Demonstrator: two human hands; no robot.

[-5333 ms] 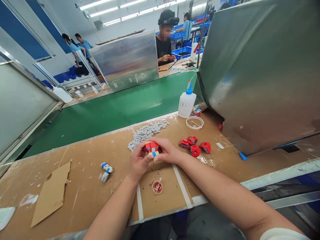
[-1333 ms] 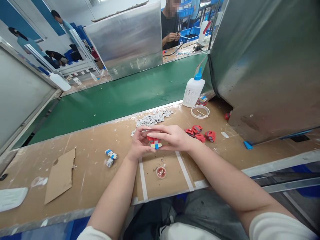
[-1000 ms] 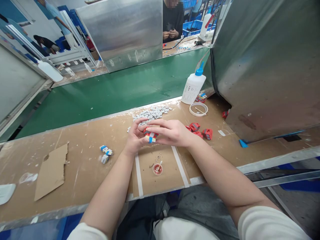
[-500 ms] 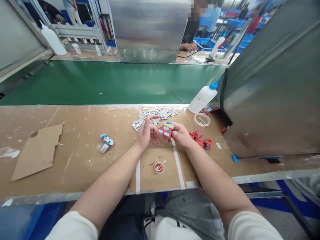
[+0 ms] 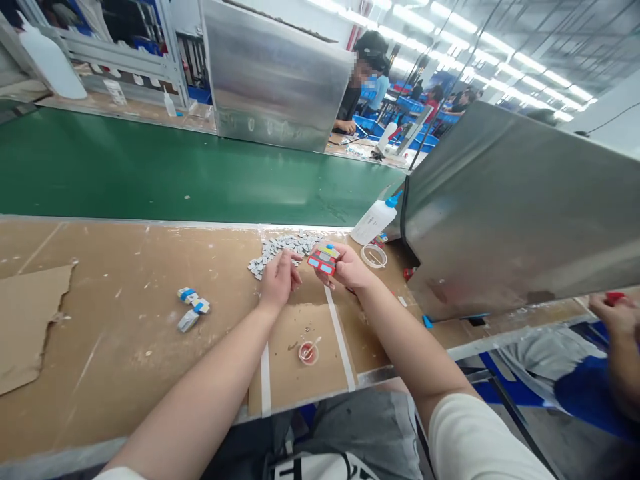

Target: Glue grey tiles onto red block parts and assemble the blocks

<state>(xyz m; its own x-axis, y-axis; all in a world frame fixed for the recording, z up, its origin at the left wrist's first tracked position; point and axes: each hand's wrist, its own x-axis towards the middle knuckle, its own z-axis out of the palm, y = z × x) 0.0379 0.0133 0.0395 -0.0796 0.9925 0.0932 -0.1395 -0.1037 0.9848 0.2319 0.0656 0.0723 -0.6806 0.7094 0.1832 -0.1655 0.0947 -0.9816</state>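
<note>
My right hand (image 5: 350,267) is closed around a small red toy vehicle piece (image 5: 323,260) with light blue windows, a grey band and yellow and blue parts on top. Just left of it, my left hand (image 5: 280,280) has loosely bent fingers, apart from each other, and I see nothing in them. A spread pile of small grey tiles (image 5: 283,247) lies right behind my hands. Below them on the bench is a small cup (image 5: 308,353) of reddish contents with a stick in it.
White-and-blue blocks (image 5: 193,308) and torn cardboard (image 5: 30,320) lie at left. A blue-tipped squeeze bottle (image 5: 374,221) and a clear ring (image 5: 373,256) stand right of the tiles, beside a metal panel (image 5: 500,220). Another person's hand (image 5: 617,313) holds something red at far right.
My view has turned right and tilted. My left hand's fingers have bent from stretched out. The red pieces beside my right wrist no longer show. Another person's hand has appeared at right.
</note>
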